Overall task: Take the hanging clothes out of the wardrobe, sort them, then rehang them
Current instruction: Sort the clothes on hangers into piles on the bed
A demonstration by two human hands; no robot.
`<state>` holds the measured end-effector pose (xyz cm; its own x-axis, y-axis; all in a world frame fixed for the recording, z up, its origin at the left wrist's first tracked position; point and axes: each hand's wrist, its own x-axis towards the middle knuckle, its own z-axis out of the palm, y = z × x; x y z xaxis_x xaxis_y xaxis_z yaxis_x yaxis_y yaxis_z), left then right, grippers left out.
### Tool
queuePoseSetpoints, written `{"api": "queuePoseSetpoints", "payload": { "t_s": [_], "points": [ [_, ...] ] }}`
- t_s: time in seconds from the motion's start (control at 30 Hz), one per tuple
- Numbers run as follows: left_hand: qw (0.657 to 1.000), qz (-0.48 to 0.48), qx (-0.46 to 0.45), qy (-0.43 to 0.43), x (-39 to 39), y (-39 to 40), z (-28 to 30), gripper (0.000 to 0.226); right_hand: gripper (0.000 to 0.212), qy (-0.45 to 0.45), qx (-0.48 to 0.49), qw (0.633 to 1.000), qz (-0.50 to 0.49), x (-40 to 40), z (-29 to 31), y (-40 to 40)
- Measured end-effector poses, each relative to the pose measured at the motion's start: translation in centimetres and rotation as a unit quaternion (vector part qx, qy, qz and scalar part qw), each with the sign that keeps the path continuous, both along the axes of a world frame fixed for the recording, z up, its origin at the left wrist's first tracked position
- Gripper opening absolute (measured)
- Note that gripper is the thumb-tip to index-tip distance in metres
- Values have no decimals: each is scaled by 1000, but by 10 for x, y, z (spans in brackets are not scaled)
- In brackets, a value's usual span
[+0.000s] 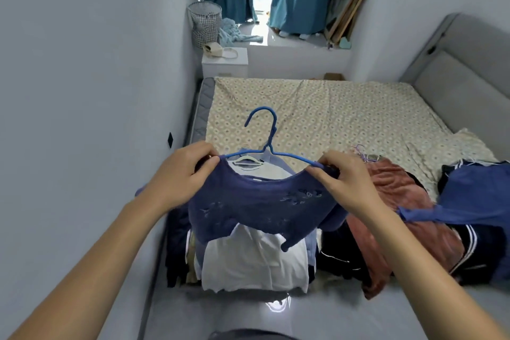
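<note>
A dark blue knitted top (256, 207) with pale embroidery hangs on a blue hanger (269, 143), held up over the foot of the bed. My left hand (185, 171) grips the top's left shoulder at the hanger's end. My right hand (345, 179) grips the right shoulder the same way. Under the top lies a pile of clothes with a white garment (254, 262) and a white hanger (247, 161) on top. To the right lie a rust-red garment (400, 201), black clothes (342, 254) and a blue cloth (477, 196).
The bed (331, 107) has a patterned sheet and a grey headboard (455, 69) on the right. A grey wall runs along the left. At the far end stand a white bedside cabinet (225, 63), a checked laundry basket (205, 22), teal curtains and leaning frames (350, 3).
</note>
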<state>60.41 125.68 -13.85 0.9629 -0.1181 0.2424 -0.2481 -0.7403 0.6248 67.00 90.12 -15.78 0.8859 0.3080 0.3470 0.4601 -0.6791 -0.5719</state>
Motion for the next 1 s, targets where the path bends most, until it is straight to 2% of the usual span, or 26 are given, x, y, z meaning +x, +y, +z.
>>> {"api": "queuePoseSetpoints", "payload": {
  "t_s": [0.2, 0.33, 0.5, 0.77, 1.0],
  "points": [
    [999, 25, -29, 12, -78, 1, -13, 14, 25, 19, 2, 999, 28, -64, -7, 3],
    [997, 25, -47, 49, -125, -15, -22, 13, 21, 50, -2, 998, 38, -106, -19, -11],
    [998, 8, -28, 56, -147, -26, -31, 12, 22, 66, 2, 997, 34, -128, -33, -26],
    [996, 31, -31, 74, -107, -25, -71, 15, 27, 80, -8, 996, 33, -92, -61, -26],
    [991, 39, -22, 122, -7, -9, -139, 16, 30, 151, -64, 986, 31, 0, -125, -4]
  ]
}}
